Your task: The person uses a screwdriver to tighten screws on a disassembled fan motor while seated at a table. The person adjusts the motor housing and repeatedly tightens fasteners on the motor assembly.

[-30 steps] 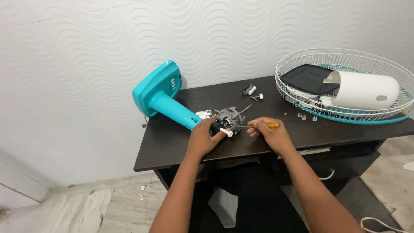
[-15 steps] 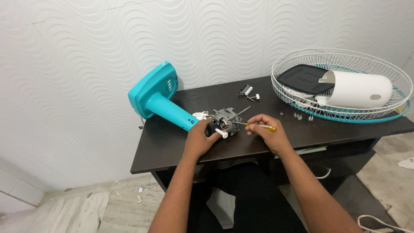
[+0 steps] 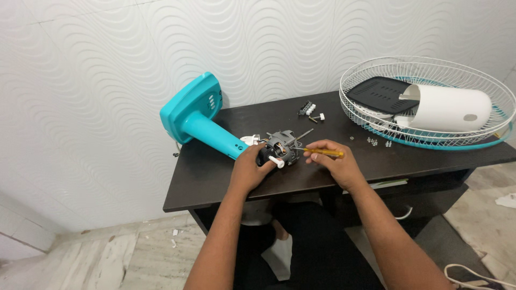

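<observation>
A grey fan motor (image 3: 283, 147) with a white knob lies on the dark table (image 3: 215, 177), joined to a turquoise fan stand (image 3: 199, 121) lying on its side. My left hand (image 3: 250, 169) grips the motor from the near side. My right hand (image 3: 334, 164) holds a yellow-handled screwdriver (image 3: 322, 152) whose tip points left into the motor.
A white wire fan guard (image 3: 430, 102) at the table's right end holds a white motor cover (image 3: 449, 107) and a black grille panel (image 3: 379, 94). Small screws (image 3: 376, 142) and loose parts (image 3: 310, 111) lie behind the motor. A white textured wall stands close behind.
The view has shifted slightly. Both hands stay at the motor, the screwdriver still pointing into it.
</observation>
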